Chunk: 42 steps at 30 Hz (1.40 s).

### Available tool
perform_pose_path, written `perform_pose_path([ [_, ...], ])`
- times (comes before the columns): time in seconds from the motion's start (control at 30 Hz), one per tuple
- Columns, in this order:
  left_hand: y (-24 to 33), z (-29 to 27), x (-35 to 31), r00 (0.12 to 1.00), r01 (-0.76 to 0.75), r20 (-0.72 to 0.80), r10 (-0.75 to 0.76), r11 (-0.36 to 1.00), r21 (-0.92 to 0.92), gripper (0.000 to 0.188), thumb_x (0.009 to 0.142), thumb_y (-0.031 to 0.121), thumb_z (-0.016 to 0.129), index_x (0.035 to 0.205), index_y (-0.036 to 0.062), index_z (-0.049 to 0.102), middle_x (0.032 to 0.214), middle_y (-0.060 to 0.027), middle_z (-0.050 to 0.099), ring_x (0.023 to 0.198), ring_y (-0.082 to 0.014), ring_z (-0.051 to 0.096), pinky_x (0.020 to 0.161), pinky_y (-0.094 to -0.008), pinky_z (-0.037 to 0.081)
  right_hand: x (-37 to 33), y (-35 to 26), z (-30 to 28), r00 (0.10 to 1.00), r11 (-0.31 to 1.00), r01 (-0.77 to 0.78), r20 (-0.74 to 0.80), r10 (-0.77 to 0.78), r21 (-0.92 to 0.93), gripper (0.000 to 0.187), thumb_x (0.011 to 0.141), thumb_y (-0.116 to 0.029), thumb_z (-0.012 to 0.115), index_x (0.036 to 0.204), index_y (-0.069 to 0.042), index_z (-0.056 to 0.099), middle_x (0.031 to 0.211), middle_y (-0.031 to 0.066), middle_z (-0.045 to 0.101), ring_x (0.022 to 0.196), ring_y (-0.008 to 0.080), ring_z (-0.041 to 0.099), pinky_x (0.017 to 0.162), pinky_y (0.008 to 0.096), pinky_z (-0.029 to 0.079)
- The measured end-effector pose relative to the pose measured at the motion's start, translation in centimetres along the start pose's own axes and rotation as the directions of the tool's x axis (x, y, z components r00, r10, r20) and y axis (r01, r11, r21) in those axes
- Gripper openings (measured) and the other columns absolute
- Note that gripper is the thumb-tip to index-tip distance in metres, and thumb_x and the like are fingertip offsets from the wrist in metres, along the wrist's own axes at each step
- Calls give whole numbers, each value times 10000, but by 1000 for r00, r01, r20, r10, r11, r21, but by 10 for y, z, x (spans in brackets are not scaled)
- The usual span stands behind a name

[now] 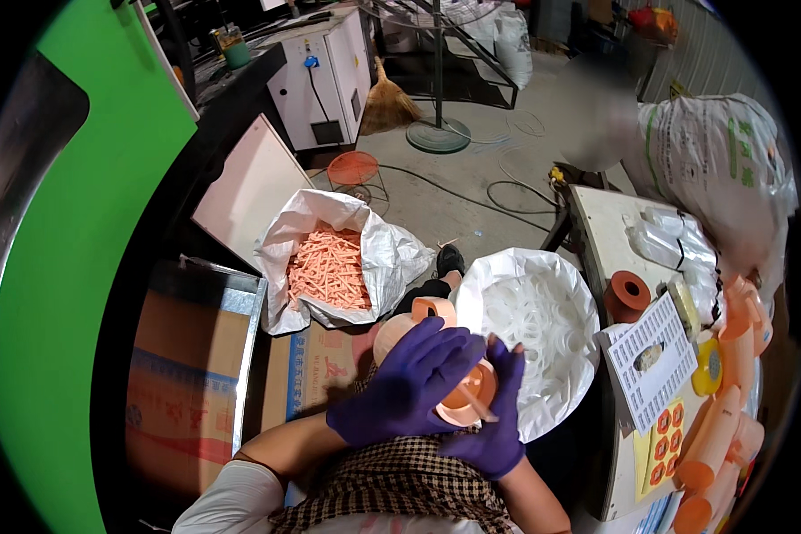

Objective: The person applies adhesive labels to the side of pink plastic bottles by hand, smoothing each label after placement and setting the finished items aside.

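Note:
A hollow peach plastic part (449, 411) with a round open mouth rests above my lap, partly covered by my gloves. My left hand (400, 383), in a purple glove, lies across it with the fingers closed over its side. Around the right side of the mouth curls my right hand (498, 423), also purple-gloved. A thin peach strip (479, 402) crosses the mouth close to my right palm; which fingers touch it is hidden. Just beyond my left fingers, a peach loop-shaped piece (432, 308) sticks up; I cannot tell whether it joins the same part.
A white sack of peach strips (329, 271) stands ahead left, and a white sack of clear rings (538, 334) ahead right. On the right, a table (596, 222) carries a printed sheet (654, 356), a brown roll (627, 296) and peach parts (716, 436). Cardboard (182, 374) lies left.

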State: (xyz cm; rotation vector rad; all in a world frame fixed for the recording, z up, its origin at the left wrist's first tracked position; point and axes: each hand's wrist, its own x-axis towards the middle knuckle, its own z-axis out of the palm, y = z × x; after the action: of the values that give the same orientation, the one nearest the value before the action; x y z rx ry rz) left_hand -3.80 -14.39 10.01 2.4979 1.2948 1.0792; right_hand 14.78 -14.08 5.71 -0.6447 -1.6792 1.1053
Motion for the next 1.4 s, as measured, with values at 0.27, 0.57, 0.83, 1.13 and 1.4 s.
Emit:
perform_pose_path([
  [0.27,1,3,-6,986,166,-16,-167,985,-38,760,632,355,888,1258,43,591,1278,-164,600,1205,-389,557,1105,-518,365,-12,-16,-12,956,663,283,261,-135,-694,513,717,-201,797,1214,-186,672,1141,83,645,674,259,618,577,369,515],
  [0.57,14,16,-19,991,125,-45,-123,991,45,752,601,392,906,1196,26,630,1171,-136,674,1130,-322,638,1093,-513,390,-7,-13,-9,919,589,278,389,67,-759,193,762,-159,646,953,-189,649,888,25,568,691,264,632,525,389,496],
  [0.83,2,-9,5,985,-45,-152,82,972,232,752,679,402,877,1244,12,570,1188,-126,656,1095,-318,649,1071,-521,408,36,-29,-32,848,789,331,530,-9,-517,848,748,-328,789,1499,-243,404,1300,149,587,938,330,622,823,445,519],
  [1.13,-114,-116,26,712,191,-686,-150,981,-16,1214,689,28,813,1587,44,-5,1343,-176,557,1247,-285,541,1120,-421,375,71,111,-121,966,126,22,53,253,-992,232,836,-114,628,1060,-154,673,1114,113,620,970,311,614,834,447,511],
  [1.4,-86,-99,-22,750,262,-656,-91,950,168,1283,676,201,852,1570,16,-49,1418,-217,493,1320,-339,484,1133,-454,339,46,174,-160,990,70,82,89,113,-994,311,833,-120,634,1143,-132,639,1036,138,640,936,354,614,800,467,510],
])
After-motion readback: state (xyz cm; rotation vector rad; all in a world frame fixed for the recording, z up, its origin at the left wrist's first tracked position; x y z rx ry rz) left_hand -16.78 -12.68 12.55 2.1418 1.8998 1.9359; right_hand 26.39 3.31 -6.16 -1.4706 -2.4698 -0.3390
